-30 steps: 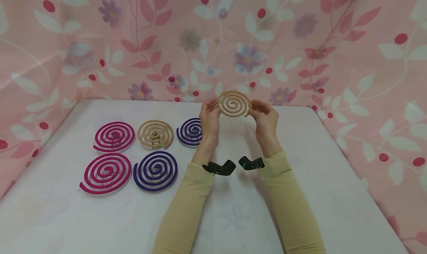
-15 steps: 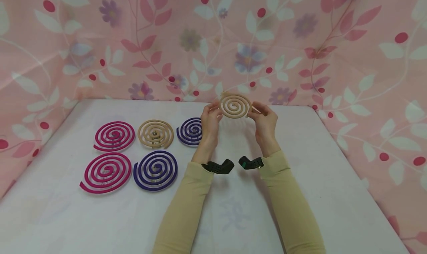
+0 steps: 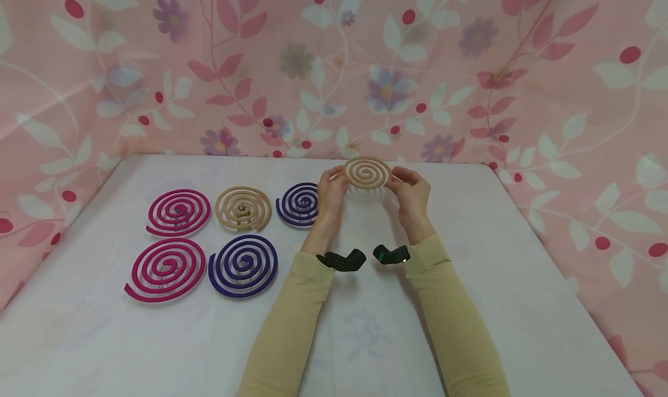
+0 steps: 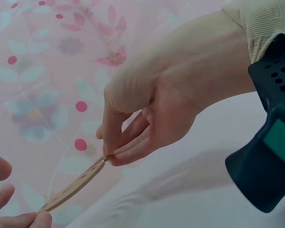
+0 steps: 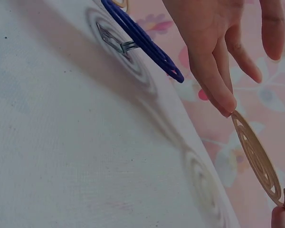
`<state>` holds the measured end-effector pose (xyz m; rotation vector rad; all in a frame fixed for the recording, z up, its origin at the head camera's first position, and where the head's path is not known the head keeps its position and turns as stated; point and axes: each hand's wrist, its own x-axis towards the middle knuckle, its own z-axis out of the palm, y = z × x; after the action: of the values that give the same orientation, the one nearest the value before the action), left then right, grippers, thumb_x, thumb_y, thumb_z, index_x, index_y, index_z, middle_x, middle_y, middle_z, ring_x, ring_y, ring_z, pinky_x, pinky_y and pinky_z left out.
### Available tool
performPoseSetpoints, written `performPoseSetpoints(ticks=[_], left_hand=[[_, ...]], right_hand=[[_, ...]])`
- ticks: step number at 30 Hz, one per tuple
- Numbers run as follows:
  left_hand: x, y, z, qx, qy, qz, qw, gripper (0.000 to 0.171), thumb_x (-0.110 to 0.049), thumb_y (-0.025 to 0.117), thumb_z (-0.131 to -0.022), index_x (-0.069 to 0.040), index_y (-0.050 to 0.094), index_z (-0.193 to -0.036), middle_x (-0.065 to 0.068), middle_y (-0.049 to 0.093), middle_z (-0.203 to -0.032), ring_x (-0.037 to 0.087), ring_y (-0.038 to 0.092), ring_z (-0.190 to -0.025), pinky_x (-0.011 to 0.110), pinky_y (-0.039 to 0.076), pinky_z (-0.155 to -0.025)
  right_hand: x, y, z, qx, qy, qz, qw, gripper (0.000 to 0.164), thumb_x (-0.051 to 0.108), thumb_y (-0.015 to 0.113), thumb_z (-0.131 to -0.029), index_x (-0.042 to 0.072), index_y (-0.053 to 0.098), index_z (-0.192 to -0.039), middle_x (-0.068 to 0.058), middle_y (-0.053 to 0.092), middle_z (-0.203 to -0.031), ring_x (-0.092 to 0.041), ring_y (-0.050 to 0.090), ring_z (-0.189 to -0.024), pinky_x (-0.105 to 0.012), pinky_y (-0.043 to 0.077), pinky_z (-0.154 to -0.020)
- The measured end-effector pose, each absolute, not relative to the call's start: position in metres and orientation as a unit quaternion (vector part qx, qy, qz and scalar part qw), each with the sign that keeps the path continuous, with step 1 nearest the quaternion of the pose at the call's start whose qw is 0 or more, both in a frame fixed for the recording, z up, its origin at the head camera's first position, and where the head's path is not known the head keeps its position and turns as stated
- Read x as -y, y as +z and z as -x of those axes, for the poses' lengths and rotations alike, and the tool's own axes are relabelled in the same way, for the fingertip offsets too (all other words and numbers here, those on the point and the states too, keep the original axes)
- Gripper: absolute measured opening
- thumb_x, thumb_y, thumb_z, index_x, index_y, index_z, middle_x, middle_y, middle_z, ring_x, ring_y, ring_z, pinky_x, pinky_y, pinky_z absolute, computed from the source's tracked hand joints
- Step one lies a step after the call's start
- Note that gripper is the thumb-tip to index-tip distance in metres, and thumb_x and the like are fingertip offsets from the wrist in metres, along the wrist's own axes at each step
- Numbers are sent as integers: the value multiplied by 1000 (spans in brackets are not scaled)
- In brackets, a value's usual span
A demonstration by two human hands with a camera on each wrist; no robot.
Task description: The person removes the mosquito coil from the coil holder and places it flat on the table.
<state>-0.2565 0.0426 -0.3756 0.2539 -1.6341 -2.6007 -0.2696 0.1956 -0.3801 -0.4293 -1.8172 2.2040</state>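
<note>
A tan mosquito coil [image 3: 367, 173] is held up near the back of the white table by both hands. My left hand [image 3: 330, 200] pinches its left rim, and my right hand [image 3: 414, 199] pinches its right rim. Seen from the left wrist, the coil [image 4: 76, 186] slants edge-on between the right hand [image 4: 152, 104] and the left fingertips at the lower left corner. Its shadow falls on the cloth in the right wrist view. A dark blue coil [image 3: 300, 206], propped on a metal stand [image 5: 118, 43], is partly hidden behind my left hand.
Left of the hands, another tan coil [image 3: 242, 189], two pink coils [image 3: 179, 192] and a second blue coil [image 3: 243, 239] sit raised on small metal stands. White cloth covers the table [image 3: 522, 304]. A pink floral curtain [image 3: 292, 61] stands behind and at the sides.
Both hands have lowered the tan coil a little, and it has tipped to a flatter angle. The coils on the stands have stayed in place.
</note>
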Motion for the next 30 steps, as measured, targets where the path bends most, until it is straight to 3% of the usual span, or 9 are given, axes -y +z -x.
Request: performPoseSetpoints(ticks=[5, 15, 19, 26, 30], left_hand=[[-43, -383, 259, 540, -836, -101, 9, 44, -2, 52, -91, 4, 52, -134, 20, 50, -143, 27, 53, -126, 33, 44, -110], [-44, -389, 258, 584, -804, -110, -33, 48, -9, 54, -91, -1, 50, -138, 11, 49, -147, 33, 49, -130, 39, 34, -115], [-46, -392, 260, 587, -804, -88, -47, 51, -10, 55, -92, -1, 45, -141, 10, 44, -153, 30, 40, -141, 39, 29, -119], [-48, -401, 263, 565, -819, -61, -73, 60, -5, 56, -90, 2, 38, -146, 11, 25, -164, 23, 18, -153, 37, 21, -124], [-48, -402, 265, 568, -817, -53, -77, 61, -4, 55, -90, 2, 36, -147, 13, 19, -165, 24, 13, -154, 37, 19, -125]], right_hand=[[-196, -389, 271, 634, 749, 156, 115, 44, -17, 64, -85, -10, 58, -128, -17, 59, -124, -29, 63, -119, -19, 55, -80], [-195, -401, 271, 645, 732, 199, 90, 43, -11, 64, -88, -7, 58, -131, -15, 61, -120, -13, 59, -97, -25, 53, -91], [-192, -401, 271, 651, 726, 202, 86, 46, -11, 63, -88, -5, 57, -133, -19, 60, -126, -12, 58, -92, -25, 53, -90], [-188, -400, 271, 650, 729, 203, 64, 52, -11, 55, -88, -3, 52, -139, -21, 54, -136, -13, 55, -94, -35, 51, -100], [-187, -401, 272, 648, 731, 207, 60, 53, -11, 56, -86, -4, 52, -139, -19, 53, -132, -12, 54, -92, -29, 52, -94]])
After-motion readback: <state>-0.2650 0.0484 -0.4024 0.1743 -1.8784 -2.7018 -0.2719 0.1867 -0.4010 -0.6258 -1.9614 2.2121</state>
